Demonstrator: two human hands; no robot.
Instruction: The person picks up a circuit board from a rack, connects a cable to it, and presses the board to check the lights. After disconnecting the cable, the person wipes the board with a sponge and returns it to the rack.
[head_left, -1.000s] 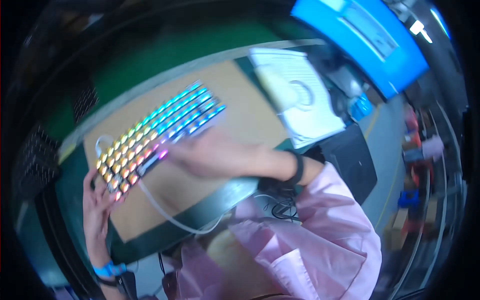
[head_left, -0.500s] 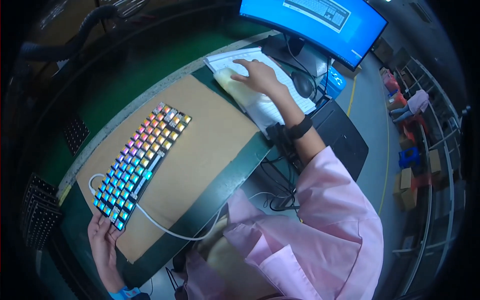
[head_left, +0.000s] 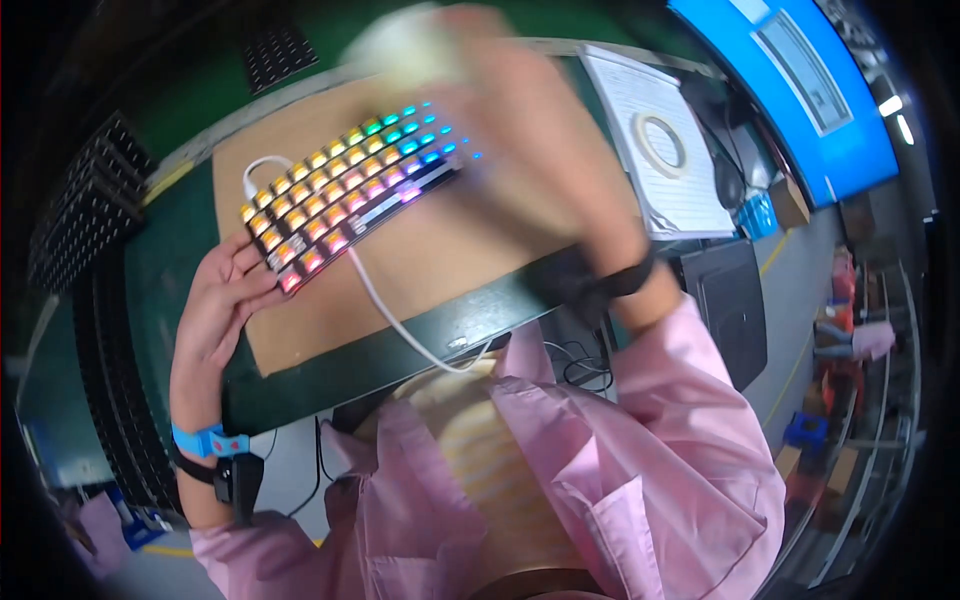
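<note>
Keyboard (head_left: 350, 195): compact, keys lit in rainbow colours, lying tilted on a brown cardboard sheet (head_left: 450, 250) that covers the green surface (head_left: 150, 290). A white cable (head_left: 400, 320) leaves its upper left corner, loops along the near edge and runs off toward the person's body.

Left hand (head_left: 215, 310): fingers spread, palm flat on the cardboard, fingertips touching the keyboard's near left corner. Nothing is gripped. A blue wristband (head_left: 205, 440) sits on this wrist.

Right hand (head_left: 470, 60): heavily blurred, raised over the far right end of the keyboard, closed around a pale cloth (head_left: 405, 45); exact grip unclear. A black wristband (head_left: 610, 280) sits on this wrist.

To the right of the right hand: a white paper pad (head_left: 640, 110) with a roll of tape (head_left: 660, 145) on it; beyond these, a blue monitor screen (head_left: 790, 90).

Left of the left hand: stacked black trays (head_left: 85, 210).
</note>
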